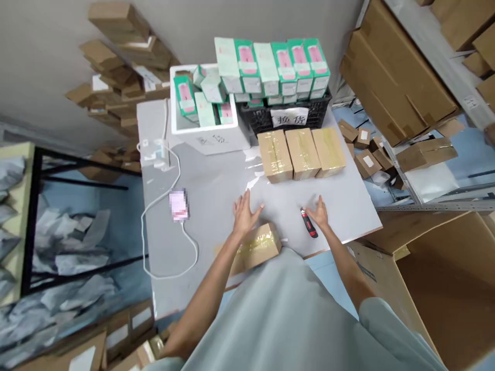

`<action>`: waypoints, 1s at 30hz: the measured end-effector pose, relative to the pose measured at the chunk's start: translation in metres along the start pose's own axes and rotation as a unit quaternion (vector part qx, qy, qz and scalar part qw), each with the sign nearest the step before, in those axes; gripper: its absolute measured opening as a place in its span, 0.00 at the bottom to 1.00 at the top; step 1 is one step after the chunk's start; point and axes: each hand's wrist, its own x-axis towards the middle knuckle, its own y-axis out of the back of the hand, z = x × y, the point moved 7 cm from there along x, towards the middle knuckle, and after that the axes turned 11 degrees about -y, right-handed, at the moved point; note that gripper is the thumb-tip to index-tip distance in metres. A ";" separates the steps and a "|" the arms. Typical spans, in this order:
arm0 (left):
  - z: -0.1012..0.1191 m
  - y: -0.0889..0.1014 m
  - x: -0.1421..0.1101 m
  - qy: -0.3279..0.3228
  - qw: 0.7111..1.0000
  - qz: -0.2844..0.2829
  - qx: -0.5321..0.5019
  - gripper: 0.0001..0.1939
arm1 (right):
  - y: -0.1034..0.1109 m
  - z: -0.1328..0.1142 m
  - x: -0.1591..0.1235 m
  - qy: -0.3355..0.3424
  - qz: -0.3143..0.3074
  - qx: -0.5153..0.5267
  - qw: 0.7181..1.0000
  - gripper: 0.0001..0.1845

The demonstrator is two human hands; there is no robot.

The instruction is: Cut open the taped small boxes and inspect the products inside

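My left hand (245, 213) hovers open, fingers spread, just above the far edge of a taped cardboard box (258, 247) lying at the near edge of the grey table (216, 190). My right hand (319, 212) is open too, fingers stretched out, beside a red-and-black utility knife (309, 223) lying on the table at its left. Neither hand holds anything. Three taped cardboard boxes (301, 153) stand side by side further back.
A black crate (284, 118) holds green-and-white product boxes (270, 64); a white tray (201, 100) beside it holds more. A phone (178, 205) on a white cable lies at left. A big open carton (441, 288) stands at right, shelving with flat cartons behind.
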 end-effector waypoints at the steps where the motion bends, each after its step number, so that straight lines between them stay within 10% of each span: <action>1: -0.011 0.013 -0.031 0.004 1.000 0.005 0.020 0.54 | -0.012 0.017 -0.016 -0.028 -0.003 -0.040 0.999 0.63; 8: -0.065 0.081 -0.194 0.088 0.994 0.041 0.045 0.64 | -0.035 0.031 -0.054 -0.015 -0.007 -0.166 0.986 0.36; 18: -0.088 0.071 -0.213 0.010 0.996 -0.076 0.040 0.61 | -0.054 -0.077 -0.096 0.180 -0.047 -0.186 0.965 0.24; 23: -0.104 0.062 -0.212 -0.007 0.994 -0.104 -0.040 0.66 | -0.114 -0.146 -0.182 0.304 -0.170 -0.328 0.878 0.26; 30: -0.108 0.044 -0.213 -0.037 0.983 -0.092 -0.155 0.67 | -0.206 -0.174 -0.278 0.349 -0.274 -0.601 0.664 0.24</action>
